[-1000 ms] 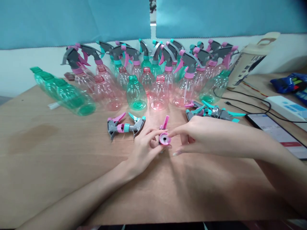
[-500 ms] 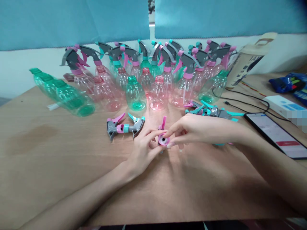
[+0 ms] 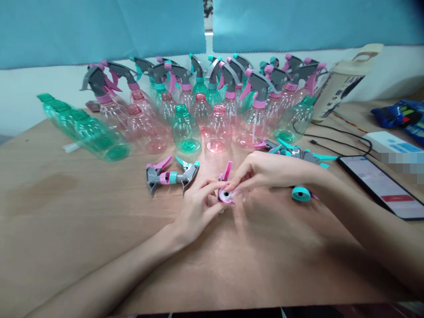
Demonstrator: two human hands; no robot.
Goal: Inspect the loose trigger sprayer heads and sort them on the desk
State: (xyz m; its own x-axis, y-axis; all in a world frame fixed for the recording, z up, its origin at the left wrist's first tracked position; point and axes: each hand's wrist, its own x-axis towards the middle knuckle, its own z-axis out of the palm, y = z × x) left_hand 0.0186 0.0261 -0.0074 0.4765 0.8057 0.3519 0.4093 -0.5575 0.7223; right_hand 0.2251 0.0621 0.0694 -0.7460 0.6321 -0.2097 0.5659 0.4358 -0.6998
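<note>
A grey and pink trigger spray head [image 3: 226, 194] is turned with its collar opening toward me, a dark hole showing in its white centre. My left hand [image 3: 198, 205] grips it from the left, closed, thumb and fingers around the collar. From the right, my right hand [image 3: 249, 174] is closed too, its fingertips pinching the collar's rim. The pink trigger [image 3: 226, 170] sticks up behind the fingers. Left of my hands, a pink-collared spray head [image 3: 157, 176] and a turquoise one [image 3: 185, 176] lie collar to collar. A turquoise collar [image 3: 300, 194] shows below my right wrist.
Behind stand rows of spray bottles, some fitted with heads, others open, such as a green bottle [image 3: 186, 132] and a pink bottle [image 3: 217, 132]. Stacked green bottles [image 3: 82, 128] lean at left. More spray heads [image 3: 291, 152], a phone [image 3: 380, 185], cable and tumbler [image 3: 341, 84] are right.
My right hand has shifted slightly up and left, its fingers drawn closer together on the collar. The turquoise collar below my right wrist now shows more. My left hand keeps its hold.
</note>
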